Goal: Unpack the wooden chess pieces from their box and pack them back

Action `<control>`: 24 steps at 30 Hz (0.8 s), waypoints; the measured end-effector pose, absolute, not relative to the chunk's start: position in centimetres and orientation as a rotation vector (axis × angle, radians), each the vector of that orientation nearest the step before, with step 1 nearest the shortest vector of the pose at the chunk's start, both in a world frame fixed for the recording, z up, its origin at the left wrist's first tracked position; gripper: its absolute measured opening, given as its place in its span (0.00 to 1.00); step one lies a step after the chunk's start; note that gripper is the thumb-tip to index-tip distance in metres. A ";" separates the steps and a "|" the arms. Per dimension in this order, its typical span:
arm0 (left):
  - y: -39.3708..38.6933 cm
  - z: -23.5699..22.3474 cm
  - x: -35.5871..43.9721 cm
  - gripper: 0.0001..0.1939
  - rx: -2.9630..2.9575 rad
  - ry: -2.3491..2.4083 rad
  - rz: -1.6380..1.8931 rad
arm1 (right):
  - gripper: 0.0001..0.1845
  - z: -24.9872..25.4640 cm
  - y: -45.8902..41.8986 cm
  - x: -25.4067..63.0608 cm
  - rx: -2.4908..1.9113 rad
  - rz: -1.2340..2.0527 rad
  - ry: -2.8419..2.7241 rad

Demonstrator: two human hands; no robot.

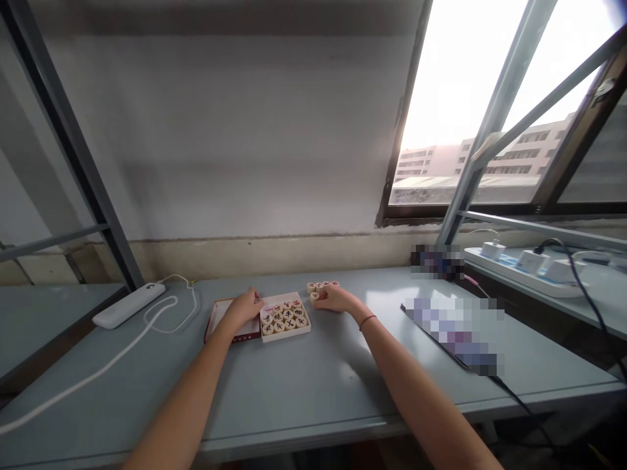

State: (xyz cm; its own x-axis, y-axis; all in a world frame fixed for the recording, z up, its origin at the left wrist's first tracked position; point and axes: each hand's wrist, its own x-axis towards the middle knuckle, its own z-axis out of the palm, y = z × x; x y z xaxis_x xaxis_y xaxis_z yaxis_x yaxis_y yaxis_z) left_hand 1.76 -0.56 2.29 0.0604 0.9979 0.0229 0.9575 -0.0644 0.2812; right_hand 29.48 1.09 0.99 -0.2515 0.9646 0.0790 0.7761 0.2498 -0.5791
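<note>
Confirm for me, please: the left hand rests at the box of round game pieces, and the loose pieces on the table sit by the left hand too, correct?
Not quite. The head view shows the loose pieces by the right hand; the left hand does rest at the box.

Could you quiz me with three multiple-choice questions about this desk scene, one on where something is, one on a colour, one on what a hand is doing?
1. Where do the loose round game pieces lie?
A. right of the white box
B. on the windowsill
C. on the power strip

2. What colour is the band on the right wrist?
A. blue
B. red
C. yellow

3. What is the left hand doing?
A. hanging in the air
B. holding a cable
C. resting at the left edge of the white box

Answers: 1 A, they lie beside the right hand; 2 B, a thin red loop; 3 C, its fingers touch the box.
</note>
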 end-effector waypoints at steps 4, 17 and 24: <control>-0.5 2.1 1.9 0.14 2.152 2.000 0.326 | 0.17 0.3 1.4 28.6 -1.643 0.426 -2.185; -0.2 1.5 2.0 0.13 2.203 2.058 0.389 | 0.15 0.3 1.3 28.0 -1.741 0.359 -2.167; -1.6 2.9 3.7 0.19 2.482 1.934 0.425 | 0.12 1.8 -0.1 26.0 -1.379 0.606 -2.159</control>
State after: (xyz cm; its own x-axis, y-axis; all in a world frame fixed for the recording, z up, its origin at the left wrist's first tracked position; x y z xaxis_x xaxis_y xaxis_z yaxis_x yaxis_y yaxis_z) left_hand 3.69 -1.62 2.93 0.2224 0.9476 0.2293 0.9565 -0.2576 0.1370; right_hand 25.99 -0.09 1.81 -0.3596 0.9168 0.1738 0.6923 0.3870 -0.6091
